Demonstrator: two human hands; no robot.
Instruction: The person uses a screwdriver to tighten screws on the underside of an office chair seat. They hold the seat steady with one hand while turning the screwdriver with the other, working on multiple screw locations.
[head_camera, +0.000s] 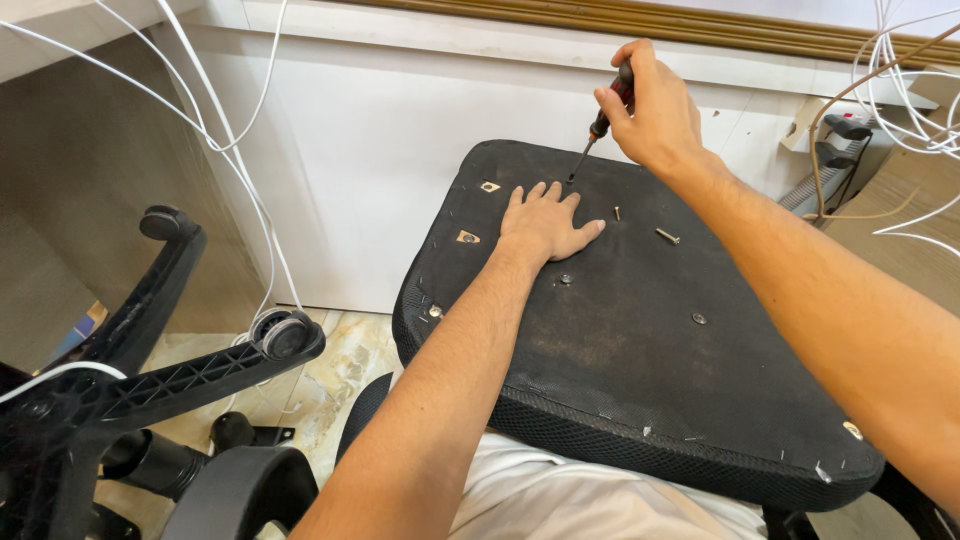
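Observation:
A black fabric-covered chair seat (640, 380) lies upside down in front of me, resting on my lap. My left hand (545, 222) presses flat on its underside, fingers spread toward the far edge. My right hand (650, 105) grips a screwdriver (603, 118) with a red and black handle, its tip touching the seat just beyond my left fingertips. Two loose screws (667, 236) lie on the seat to the right of my left hand. More screws or washers (698, 318) sit in the fabric nearer me.
The chair's black wheeled base (170, 375) lies tipped over at the left on the marble floor. White cables (225, 140) hang along the white wall panel (370, 130). More cables and a power strip (845, 135) are at the upper right.

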